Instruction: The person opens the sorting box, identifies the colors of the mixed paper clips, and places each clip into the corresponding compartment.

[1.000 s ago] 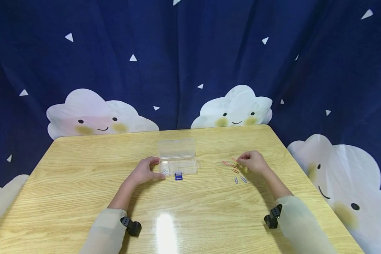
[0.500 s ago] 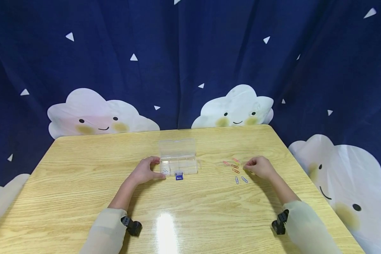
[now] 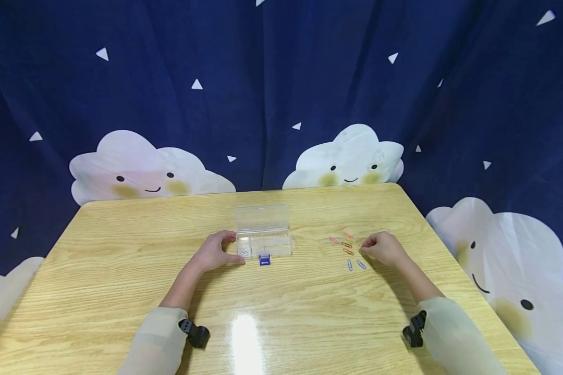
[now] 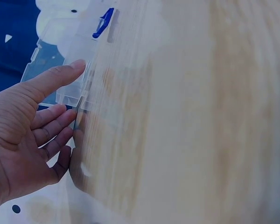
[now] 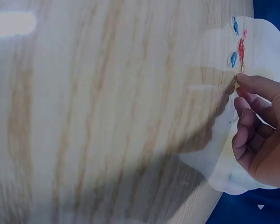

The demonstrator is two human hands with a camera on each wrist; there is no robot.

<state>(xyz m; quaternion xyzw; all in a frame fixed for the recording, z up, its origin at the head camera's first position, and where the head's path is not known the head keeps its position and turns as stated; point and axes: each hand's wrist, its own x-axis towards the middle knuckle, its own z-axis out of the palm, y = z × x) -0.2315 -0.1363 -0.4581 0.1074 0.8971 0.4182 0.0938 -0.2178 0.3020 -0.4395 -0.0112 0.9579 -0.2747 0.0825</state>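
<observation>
A clear plastic compartment box (image 3: pixel 265 240) stands on the table with its lid raised and a blue latch (image 3: pixel 265 259) at the front. My left hand (image 3: pixel 214 253) holds its left end, thumb at the front corner, fingers at the back. Light-coloured paper clips (image 3: pixel 245 252) lie in the left front compartment. My right hand (image 3: pixel 382 247) pinches a yellow paper clip (image 5: pixel 236 85) between thumb and forefinger, close over the table. Beside it lie pink paper clips (image 3: pixel 334 240), red ones (image 3: pixel 348 252), blue ones (image 3: pixel 360 264) and another yellow one (image 5: pixel 243 68).
The wooden table (image 3: pixel 300 317) reaches back to a dark blue curtain (image 3: pixel 244 94) printed with clouds. A bright light reflection shows at the table's front. Each sleeve carries a black wrist camera (image 3: pixel 198 336).
My right hand has moved slightly right, off the paper clips it covered, so the pink and yellow ones show. My left hand stays at the box.
</observation>
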